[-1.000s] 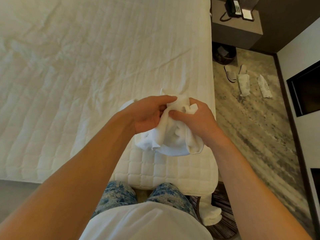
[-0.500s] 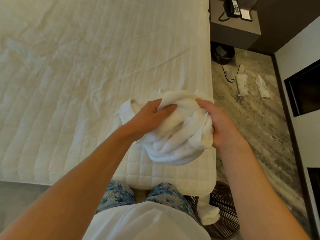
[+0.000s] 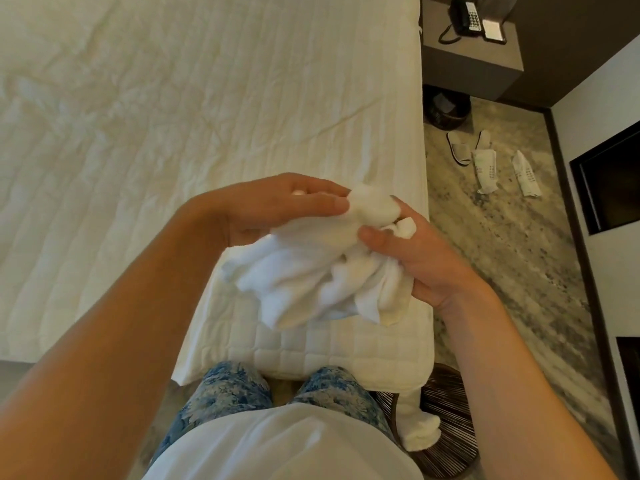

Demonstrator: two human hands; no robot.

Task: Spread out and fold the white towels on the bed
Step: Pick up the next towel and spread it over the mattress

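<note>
Flanking bed (image 3: 173, 133): slippers (image 3: 459, 150), basket (image 3: 450, 407) (towel (image 3: 311, 271) bunched)

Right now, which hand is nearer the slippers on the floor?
Right. The right hand grips the towel over the right edge of the bed, with the slippers up and right of it on the floor. The left hand holds the towel farther left.

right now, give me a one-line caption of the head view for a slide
Left hand and right hand grip a bunched white towel above the near corner of the bed
</note>
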